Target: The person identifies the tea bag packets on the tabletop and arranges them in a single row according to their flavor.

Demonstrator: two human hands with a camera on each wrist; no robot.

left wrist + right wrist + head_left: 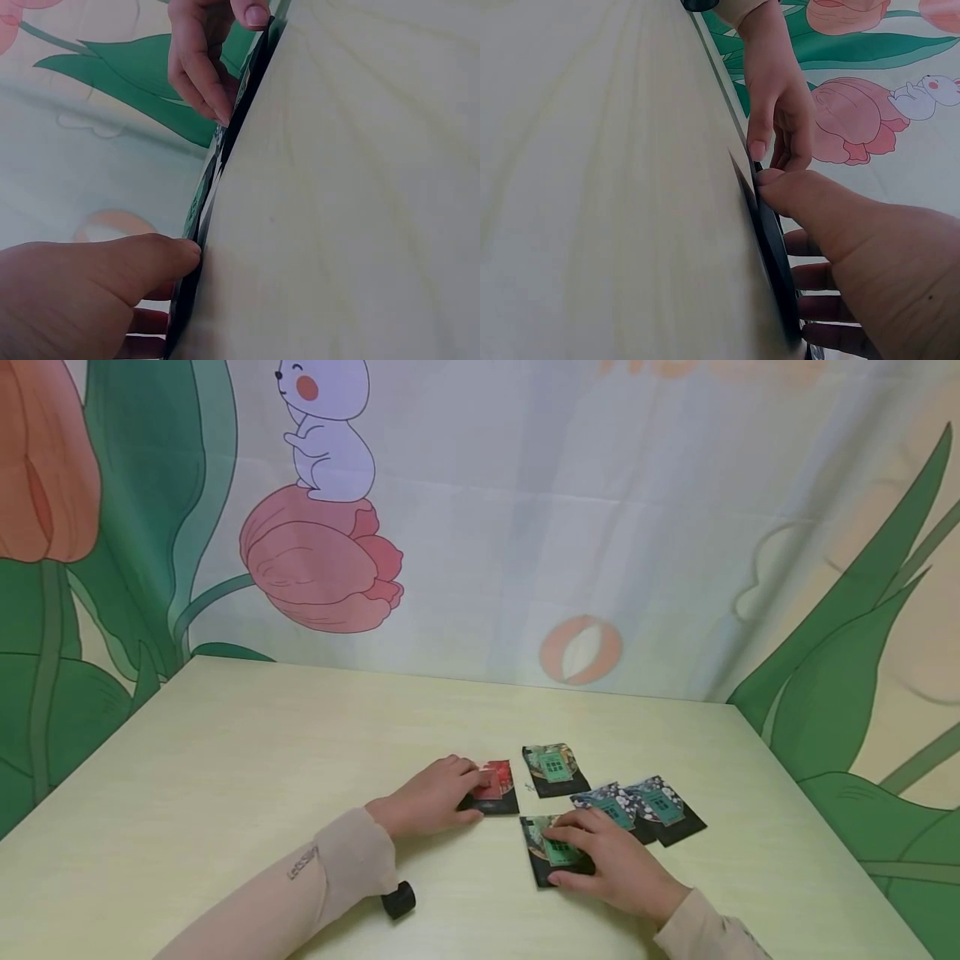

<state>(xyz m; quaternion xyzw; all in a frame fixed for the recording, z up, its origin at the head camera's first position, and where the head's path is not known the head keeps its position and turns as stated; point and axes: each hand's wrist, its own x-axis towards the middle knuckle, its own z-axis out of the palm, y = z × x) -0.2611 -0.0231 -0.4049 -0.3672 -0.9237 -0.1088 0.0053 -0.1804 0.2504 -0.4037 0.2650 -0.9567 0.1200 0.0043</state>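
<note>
My left hand (433, 793) holds a flat black packet with a red printed label (501, 787) near the middle of the table. Its fingers lie over the top and the thumb is at the near edge. To the right, my right hand (617, 862) holds a black packet with a green label (540, 856), thumb at the near edge and fingers across its face. In the right wrist view this dark packet (772, 259) is seen edge-on between thumb and fingers, a thin corner standing off the table. The hands partly cover both packets.
Another green-labelled packet (553, 770) lies behind. Two blue-flowered packets (663, 808) overlap at the right. A small black cylinder (399, 900) is by the left sleeve. The pale table (247, 752) ends at a printed curtain (487, 527).
</note>
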